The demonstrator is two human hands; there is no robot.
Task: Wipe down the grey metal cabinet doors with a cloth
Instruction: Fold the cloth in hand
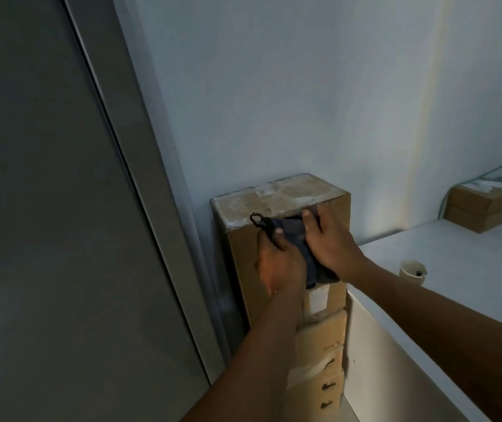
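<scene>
A dark grey cloth [293, 236] with a black string loop hangs between both hands, in front of the top edge of a tall cardboard box [277, 197]. My left hand [277, 263] grips the cloth's left side near the loop. On the right side, my right hand [330, 242] grips its upper corner. The grey metal cabinet door [45, 208] fills the left of the view, apart from both hands, with its lighter frame edge [149, 184] running diagonally beside it.
Smaller cardboard boxes [322, 357] are stacked under the tall one, between the cabinet and a white table [456, 269]. On the table stand a paper cup [412, 269] and, at the far right, more boxes [481, 205]. A pale wall [304, 86] lies behind.
</scene>
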